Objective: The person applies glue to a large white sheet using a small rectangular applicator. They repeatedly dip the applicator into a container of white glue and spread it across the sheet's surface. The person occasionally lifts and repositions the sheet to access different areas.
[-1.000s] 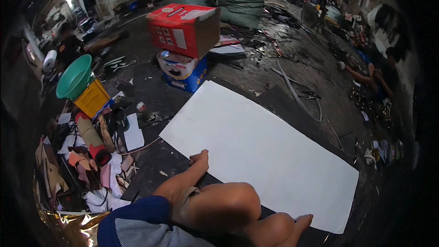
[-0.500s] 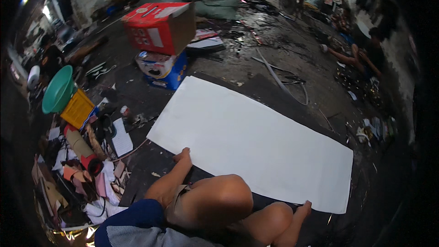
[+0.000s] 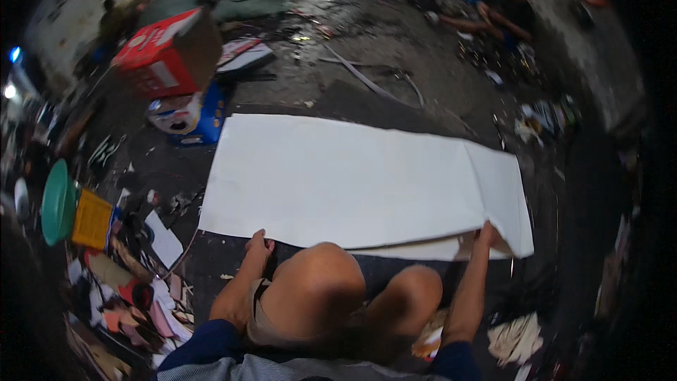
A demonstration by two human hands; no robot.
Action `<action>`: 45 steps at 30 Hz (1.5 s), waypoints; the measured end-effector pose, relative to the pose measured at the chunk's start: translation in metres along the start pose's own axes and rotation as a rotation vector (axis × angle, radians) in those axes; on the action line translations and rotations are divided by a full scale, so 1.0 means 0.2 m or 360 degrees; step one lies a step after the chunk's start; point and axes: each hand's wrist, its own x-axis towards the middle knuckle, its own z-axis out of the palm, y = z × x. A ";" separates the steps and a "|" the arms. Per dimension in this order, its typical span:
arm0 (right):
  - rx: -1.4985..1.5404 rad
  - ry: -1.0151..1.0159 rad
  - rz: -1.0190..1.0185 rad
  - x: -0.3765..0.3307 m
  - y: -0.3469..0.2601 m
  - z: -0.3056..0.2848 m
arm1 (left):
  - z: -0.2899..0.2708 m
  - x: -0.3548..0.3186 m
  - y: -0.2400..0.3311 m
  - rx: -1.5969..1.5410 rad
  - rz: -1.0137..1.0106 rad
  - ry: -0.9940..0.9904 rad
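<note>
A long white sheet [image 3: 367, 176] lies flat on the dark floor in front of my bent knees. My left hand [image 3: 258, 243] rests at the sheet's near left edge, fingers curled on it. At the near right corner my right hand [image 3: 485, 234] pinches the sheet's edge, which is lifted a little and folded over. A second pale layer shows under the near edge between my hands.
A red box [image 3: 166, 56] on a blue and white box [image 3: 190, 116] stands at the back left. A green basin [image 3: 56, 201], a yellow crate [image 3: 93, 220] and scattered paper scraps [image 3: 134, 296] lie to my left. Another person [image 3: 493, 17] sits far right.
My view has swung so the sheet lies crosswise. My right hand has reached to the sheet's right corner and lifted it. My left hand stays on the left edge.
</note>
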 end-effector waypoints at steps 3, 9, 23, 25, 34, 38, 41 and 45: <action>0.0378 -0.0165 0.0060 0.08 -0.06 0.00 | -0.04 0.10 -0.05 -0.0046 -0.0124 -0.0532; 0.0299 0.0257 0.0368 0.01 -0.06 0.06 | 0.03 0.25 0.25 0.0011 0.0098 -0.0643; 0.0069 -0.0652 -0.0414 0.38 -0.14 -0.29 | 0.45 -0.87 0.82 -0.0071 0.0684 -0.1227; 0.0042 -0.0769 -0.0652 0.38 -0.43 -0.31 | 0.48 -1.27 0.96 -0.0132 0.0834 -0.1330; -0.0464 -0.0687 -0.2180 0.41 -1.89 -0.72 | 0.94 -2.19 1.61 0.0040 0.0949 -0.2467; -0.0379 -0.0834 -0.1899 0.41 -2.05 -0.45 | 1.36 -2.37 1.87 -0.0187 0.1043 -0.2432; 0.0019 -0.1042 -0.1320 0.40 -2.08 -0.02 | 1.55 -2.44 2.19 -0.0391 0.1037 -0.2460; 0.0483 -0.1249 -0.0868 0.26 -2.36 0.61 | 1.30 -2.61 2.60 -0.0620 0.1460 -0.2434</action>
